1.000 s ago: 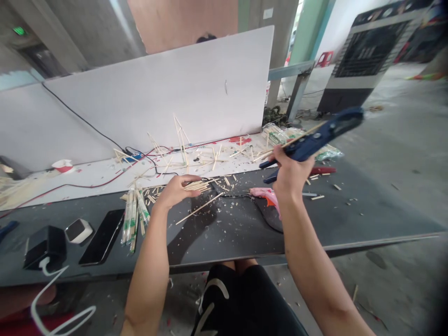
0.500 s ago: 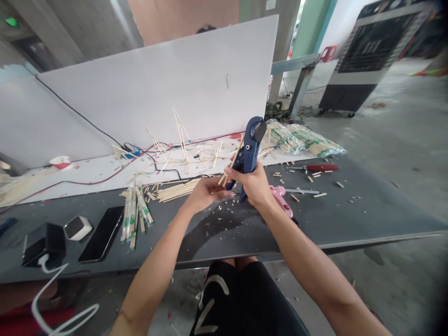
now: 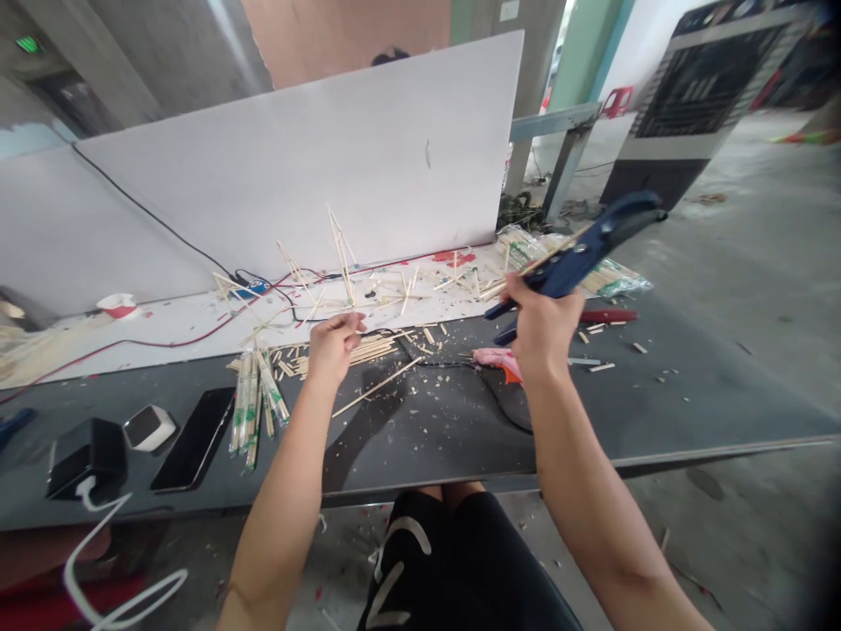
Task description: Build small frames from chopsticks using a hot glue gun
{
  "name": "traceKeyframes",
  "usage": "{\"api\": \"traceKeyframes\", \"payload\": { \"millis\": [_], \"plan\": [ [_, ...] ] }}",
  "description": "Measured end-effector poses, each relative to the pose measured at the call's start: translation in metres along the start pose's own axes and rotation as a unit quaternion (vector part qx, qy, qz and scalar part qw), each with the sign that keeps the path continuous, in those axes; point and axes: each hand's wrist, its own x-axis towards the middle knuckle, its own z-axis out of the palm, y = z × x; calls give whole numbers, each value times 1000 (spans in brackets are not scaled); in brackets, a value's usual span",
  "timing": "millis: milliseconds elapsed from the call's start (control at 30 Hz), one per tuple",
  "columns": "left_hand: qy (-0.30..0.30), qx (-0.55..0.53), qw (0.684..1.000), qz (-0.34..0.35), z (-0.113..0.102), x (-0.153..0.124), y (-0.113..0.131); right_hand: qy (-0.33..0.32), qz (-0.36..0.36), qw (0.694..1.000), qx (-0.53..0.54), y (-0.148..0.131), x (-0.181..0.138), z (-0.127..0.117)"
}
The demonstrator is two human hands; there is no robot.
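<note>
Your right grip [image 3: 545,326] is clamped round the blue cutters [image 3: 573,267] and a stick [image 3: 558,248], above the pink glue gun [image 3: 494,357]; whether your left grip [image 3: 334,347] pinches anything, I cannot tell. Left of that gun, short pieces [image 3: 429,336] suggest some cutting done; longer sticks [image 3: 376,349] look left uncut.

From here I see bare left hand [image 3: 333,348], fingers [image 3: 344,323] bent; bare right hand [image 3: 547,326] clenched; bare forearms [image 3: 289,486] stretched forward.

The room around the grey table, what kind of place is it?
Probably a craft workshop: there's a pink glue gun, loose wooden sticks, and a blue cutting tool in the person's right hand.
</note>
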Motion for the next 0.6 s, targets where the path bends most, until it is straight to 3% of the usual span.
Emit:
{"api": "traceKeyframes", "payload": {
  "millis": [67,100,200,267,333,400,467,533,600],
  "plan": [
    [91,164,982,2,-20,9,-2,90,-27,995,-14,2,13,-10],
    [107,277,955,9,-29,12,-2,126,-38,991,-18,2,19,-14],
    [78,546,834,-25,-45,14,-1,181,-56,982,-5,1,26,-23],
    [74,626,775,-54,-46,11,1,190,-58,980,12,0,26,-23],
    [99,650,750,-71,-44,8,3,187,-61,980,20,0,24,-20],
    [92,639,761,-66,-43,8,5,175,-68,982,24,0,20,-15],
    [42,600,799,-22,-45,9,7,134,-63,989,27,0,15,-9],
    [-6,550,833,52,-48,11,8,55,-35,997,39,0,9,-4],
    [-15,491,865,106,-50,12,9,-46,15,997,58,-1,1,0]
  ]
}}
